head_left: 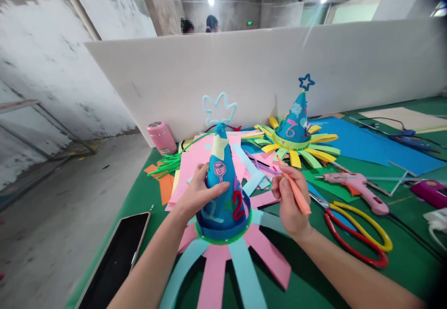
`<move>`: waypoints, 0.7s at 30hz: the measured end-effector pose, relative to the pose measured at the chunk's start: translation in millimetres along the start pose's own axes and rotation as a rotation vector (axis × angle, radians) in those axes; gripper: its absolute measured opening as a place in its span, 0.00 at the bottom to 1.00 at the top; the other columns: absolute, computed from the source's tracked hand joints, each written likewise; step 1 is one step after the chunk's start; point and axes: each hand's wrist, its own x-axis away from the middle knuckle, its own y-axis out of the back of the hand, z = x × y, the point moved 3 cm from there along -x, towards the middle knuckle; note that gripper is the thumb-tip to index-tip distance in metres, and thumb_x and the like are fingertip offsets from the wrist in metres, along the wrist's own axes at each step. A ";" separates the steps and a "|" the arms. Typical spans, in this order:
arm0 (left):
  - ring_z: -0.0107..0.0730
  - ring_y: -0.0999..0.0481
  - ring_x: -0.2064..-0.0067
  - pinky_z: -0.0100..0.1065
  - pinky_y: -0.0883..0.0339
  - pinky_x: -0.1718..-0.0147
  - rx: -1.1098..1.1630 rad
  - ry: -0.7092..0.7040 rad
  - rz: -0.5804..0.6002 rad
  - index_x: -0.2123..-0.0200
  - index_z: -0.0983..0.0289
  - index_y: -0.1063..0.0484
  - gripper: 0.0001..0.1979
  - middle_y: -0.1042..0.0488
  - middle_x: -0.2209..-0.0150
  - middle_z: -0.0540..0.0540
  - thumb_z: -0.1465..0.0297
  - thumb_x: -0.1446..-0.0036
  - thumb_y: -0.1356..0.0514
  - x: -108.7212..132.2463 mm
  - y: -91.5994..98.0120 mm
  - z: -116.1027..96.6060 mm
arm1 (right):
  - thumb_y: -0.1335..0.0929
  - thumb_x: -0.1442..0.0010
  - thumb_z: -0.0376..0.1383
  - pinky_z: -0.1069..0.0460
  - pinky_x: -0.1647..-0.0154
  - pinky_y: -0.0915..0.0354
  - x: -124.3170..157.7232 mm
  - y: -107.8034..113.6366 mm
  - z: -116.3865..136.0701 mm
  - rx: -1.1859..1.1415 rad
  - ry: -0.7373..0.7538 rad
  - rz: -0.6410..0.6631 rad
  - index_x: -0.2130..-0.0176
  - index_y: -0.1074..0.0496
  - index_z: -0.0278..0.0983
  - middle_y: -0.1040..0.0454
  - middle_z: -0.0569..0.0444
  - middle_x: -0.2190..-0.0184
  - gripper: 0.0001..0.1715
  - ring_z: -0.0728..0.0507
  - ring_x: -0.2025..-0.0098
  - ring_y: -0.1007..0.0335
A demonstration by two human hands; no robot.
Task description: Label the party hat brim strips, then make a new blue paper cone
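Observation:
A blue paper cone hat [223,216] stands upright on the green table in front of me. It carries a light-blue pipe-cleaner crown shape on top, a red number 2, a small drawn face and a fringe of pink and pale-blue paper strips around its base. My left hand [200,190] is wrapped around the cone's left side, thumb across its front. Just right of the cone, my right hand [293,197] grips an orange marker pen [296,190], its narrow tip pointing up and left, apart from the hat.
Behind stands another blue cone hat [295,122] with yellow-green strips. Scissors [352,234] and a pink glue gun [359,185] lie right; a phone [117,257], green pipe cleaners [167,163] and a pink bottle [162,138] left. A white partition [244,71] closes the back; two heads show beyond.

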 end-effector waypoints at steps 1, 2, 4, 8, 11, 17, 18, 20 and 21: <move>0.39 0.34 0.56 0.40 0.35 0.59 -0.017 -0.020 0.036 0.56 0.59 0.35 0.24 0.40 0.61 0.53 0.59 0.58 0.38 2.7 1.4 0.1 | 0.40 0.40 0.35 0.56 0.80 0.45 -0.8 0.3 0.5 -0.001 0.002 0.001 0.57 0.37 0.41 0.38 0.59 0.77 0.10 0.51 0.77 0.44; 0.39 0.35 0.56 0.39 0.36 0.58 -0.031 -0.039 0.066 0.57 0.59 0.34 0.23 0.41 0.61 0.52 0.60 0.58 0.37 5.2 3.1 0.2 | 0.40 0.40 0.35 0.55 0.80 0.45 -1.4 0.8 0.7 0.002 0.004 0.000 0.57 0.37 0.41 0.38 0.58 0.77 0.10 0.51 0.77 0.44; 0.39 0.37 0.55 0.40 0.38 0.56 -0.082 -0.092 0.106 0.57 0.58 0.33 0.23 0.42 0.62 0.52 0.61 0.60 0.36 9.9 7.6 0.5 | 0.40 0.40 0.35 0.55 0.80 0.45 -2.1 1.9 0.3 0.014 0.006 -0.004 0.56 0.37 0.40 0.38 0.58 0.77 0.11 0.51 0.77 0.44; 0.43 0.39 0.54 0.43 0.41 0.54 -0.242 -0.188 0.086 0.52 0.57 0.37 0.30 0.42 0.59 0.54 0.57 0.60 0.37 23.1 19.1 3.2 | 0.40 0.40 0.36 0.54 0.79 0.45 -2.7 3.7 -2.6 0.045 -0.006 -0.008 0.56 0.38 0.40 0.38 0.58 0.77 0.11 0.51 0.78 0.45; 0.40 0.38 0.58 0.45 0.41 0.55 -0.270 -0.116 -0.051 0.47 0.55 0.44 0.37 0.43 0.60 0.53 0.53 0.61 0.39 39.8 24.7 7.5 | 0.40 0.40 0.36 0.54 0.78 0.43 -2.7 3.5 -2.5 0.051 -0.001 0.006 0.56 0.38 0.40 0.38 0.58 0.76 0.11 0.50 0.76 0.42; 0.37 0.38 0.61 0.43 0.38 0.58 -0.264 0.033 -0.344 0.50 0.58 0.42 0.31 0.44 0.63 0.53 0.53 0.56 0.42 73.3 7.7 1.0 | 0.41 0.40 0.37 0.52 0.75 0.41 4.3 6.1 6.4 0.130 -0.023 0.031 0.54 0.40 0.38 0.34 0.57 0.75 0.13 0.50 0.77 0.41; 0.37 0.38 0.61 0.44 0.38 0.58 -0.282 0.039 -0.376 0.50 0.59 0.41 0.31 0.44 0.64 0.53 0.53 0.56 0.41 75.1 2.7 -2.0 | 0.41 0.39 0.37 0.53 0.76 0.41 6.7 7.4 7.7 0.132 -0.039 0.034 0.53 0.39 0.38 0.34 0.57 0.75 0.14 0.50 0.76 0.40; 0.39 0.38 0.60 0.45 0.39 0.57 -0.323 0.054 -0.430 0.50 0.61 0.42 0.34 0.45 0.63 0.53 0.52 0.59 0.40 74.5 -6.8 -8.0 | 0.42 0.39 0.37 0.53 0.76 0.40 11.4 10.7 9.2 0.137 -0.058 0.038 0.53 0.38 0.38 0.35 0.58 0.76 0.14 0.50 0.75 0.39; 0.40 0.38 0.59 0.46 0.39 0.56 -0.342 0.065 -0.456 0.49 0.62 0.42 0.36 0.45 0.62 0.54 0.52 0.61 0.39 72.4 -10.8 -10.7 | 0.41 0.39 0.37 0.53 0.76 0.39 13.5 12.5 9.4 0.148 -0.058 0.041 0.53 0.38 0.38 0.34 0.57 0.75 0.14 0.50 0.75 0.38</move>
